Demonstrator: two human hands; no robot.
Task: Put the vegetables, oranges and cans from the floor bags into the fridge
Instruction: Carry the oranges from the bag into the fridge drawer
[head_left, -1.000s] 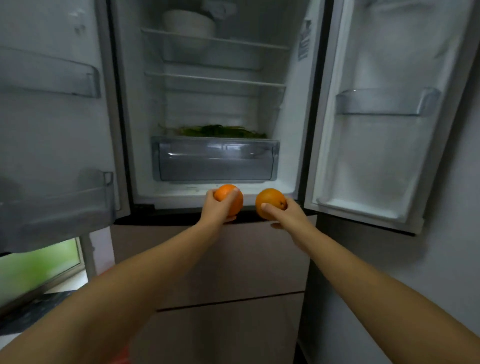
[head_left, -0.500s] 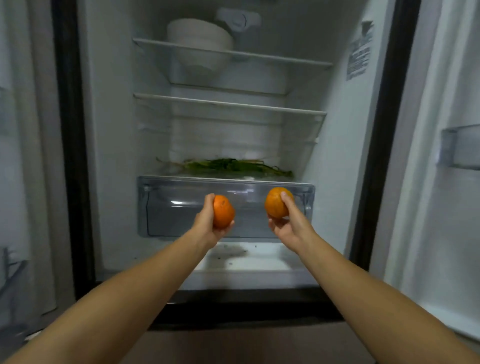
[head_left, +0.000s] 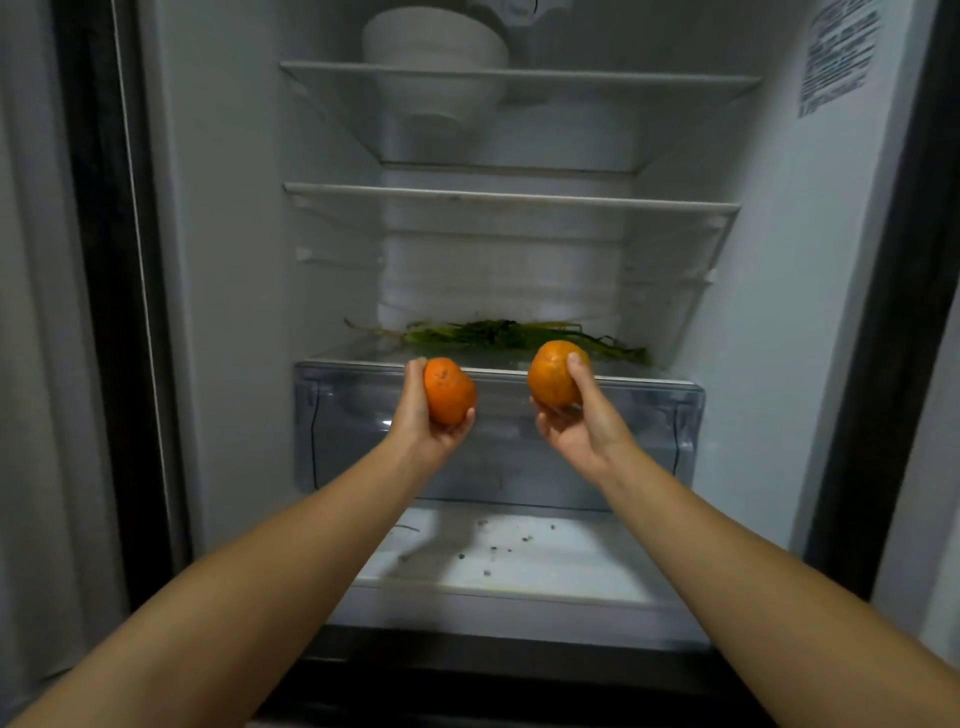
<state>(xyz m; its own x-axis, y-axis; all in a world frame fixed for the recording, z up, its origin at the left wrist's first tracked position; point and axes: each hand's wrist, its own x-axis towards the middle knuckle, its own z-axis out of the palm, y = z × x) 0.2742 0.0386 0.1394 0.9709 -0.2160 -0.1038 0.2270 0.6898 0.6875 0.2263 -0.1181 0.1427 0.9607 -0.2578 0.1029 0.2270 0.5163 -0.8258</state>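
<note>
Two oranges, left hand (head_left: 423, 421) and right hand (head_left: 582, 426), before drawer (head_left: 649, 415) rim.

**Two oranges glowing against a pale fridge**

The orange in the left hand (head_left: 450, 397) is showing a deep, saturated orange with a few small dark flecks near its top. The orange in the right hand (head_left: 554, 373) is looking slightly paler and more yellow-orange, with a faint lighter ring on its skin. The greens (head_left: 498, 332) on the shelf behind are showing dark green leaves fading to pale yellow-green stalks. The fridge walls (head_left: 239, 260) are reading as cool white-grey, framed by a black door seal (head_left: 111, 312). The drawer (head_left: 498, 467) is appearing clear with a grey tint. The bowls (head_left: 434, 47) up top are looking plain white. The fridge floor (head_left: 519, 556) is showing white speckled with dark crumbs, and a label (head_left: 836, 57) is carrying rows of dark print.
</note>
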